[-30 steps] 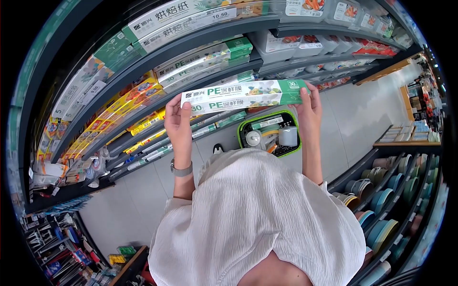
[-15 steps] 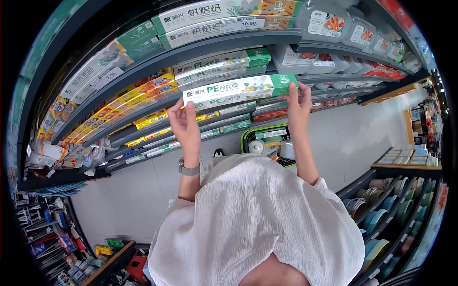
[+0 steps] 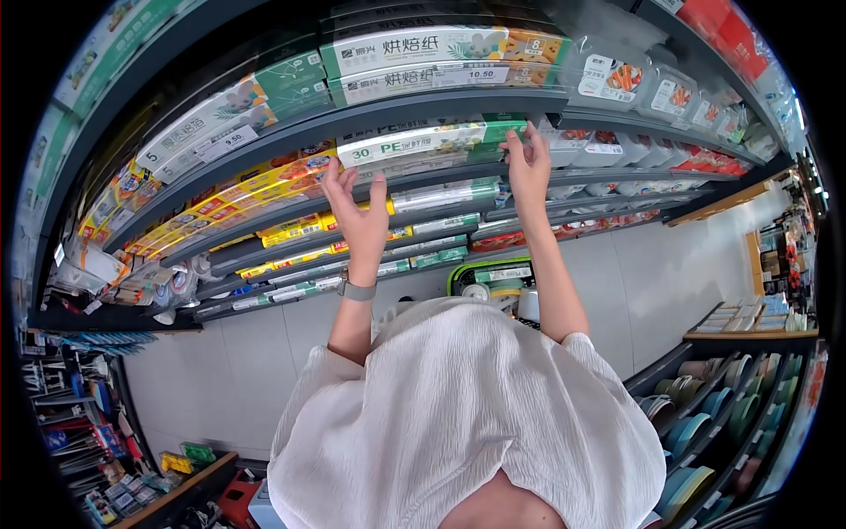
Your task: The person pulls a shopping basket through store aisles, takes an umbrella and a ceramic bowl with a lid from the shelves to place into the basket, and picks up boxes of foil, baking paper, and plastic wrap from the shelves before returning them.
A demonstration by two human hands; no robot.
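Observation:
A long white and green PE cling film box [image 3: 414, 144] lies at the front of a shelf, level with its edge. Just below the box's left end is my left hand [image 3: 359, 212], its fingers and thumb spread and holding nothing. My right hand [image 3: 529, 172] has its fingers and thumb at the green right end of the box, pinching it. Behind and beneath the box, what it rests on is partly hidden.
White baking paper boxes [image 3: 423, 48] fill the shelf above. Yellow boxes [image 3: 238, 198] stand to the left, clear plastic containers [image 3: 612, 79] to the right. A green-rimmed basket [image 3: 458, 275] is on the floor. Stacked bowls [image 3: 692, 432] sit at the lower right.
The cling film box has moved away from my body, up onto the shelf. My left hand has let go of its left end. The basket is now more hidden by the shirt.

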